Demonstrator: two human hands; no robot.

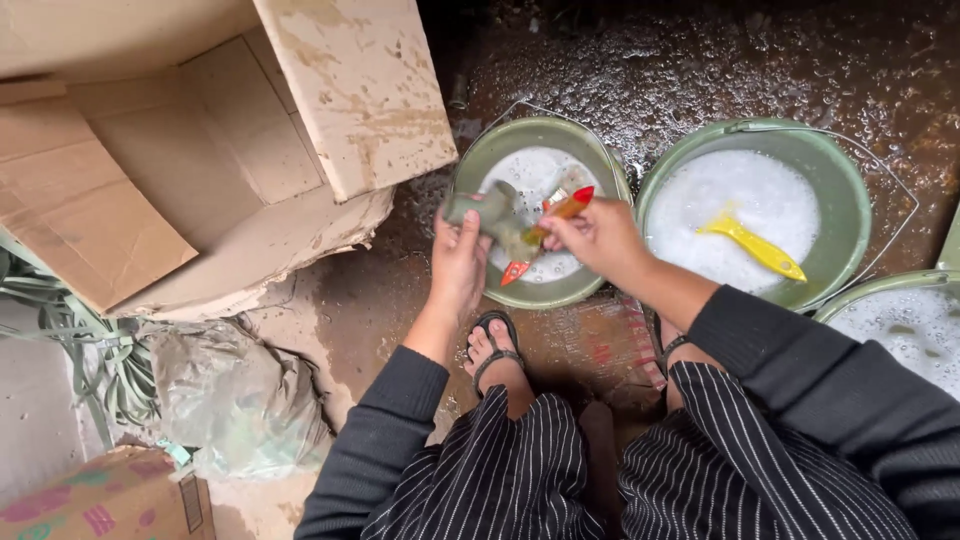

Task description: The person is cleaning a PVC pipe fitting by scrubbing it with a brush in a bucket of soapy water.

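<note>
Left hand (458,262): fingers wrapped around one blurred grey-green object (490,212), held over the nearest bucket (470,165). Right hand (598,238): fingers pinching one orange-and-red brush (548,226) against it. Three green buckets of suds; the middle bucket (848,190) holds one yellow brush (755,246).

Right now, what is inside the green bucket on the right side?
The green bucket holds white soapy foam. A yellow brush lies on top of the foam. The foam covers whatever is under it, so the water and the bucket bottom cannot be seen.
</note>
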